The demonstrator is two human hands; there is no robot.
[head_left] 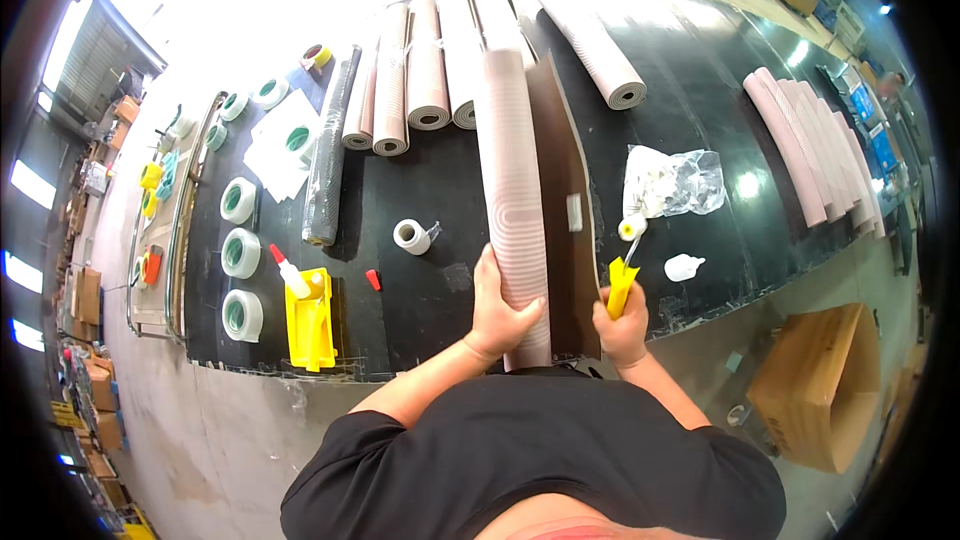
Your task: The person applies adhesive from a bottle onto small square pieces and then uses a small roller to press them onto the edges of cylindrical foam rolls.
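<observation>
A pale pink mat (512, 160), mostly rolled up, lies lengthwise before me, its brown loose flap (565, 290) standing out along the right side. On the flap is a small white label (574, 212). My left hand (500, 310) grips the near part of the roll, thumb across its top. Closed round the yellow handle of a small paint roller (622, 285) is my right hand (623, 328), just right of the flap. The roller's white head (632, 227) is close to a clear plastic bag (675, 182) with white pieces. A small white bottle (684, 267) lies nearby.
Several rolled mats (428, 70) lie at the far side, more pink mats (800, 150) at right. Tape rolls (240, 253), a yellow paint tray (312, 335) holding a red-tipped bottle (290, 275), and a wrapped dark roll (330, 155) are at left. A cardboard box (810, 380) stands beyond the table edge.
</observation>
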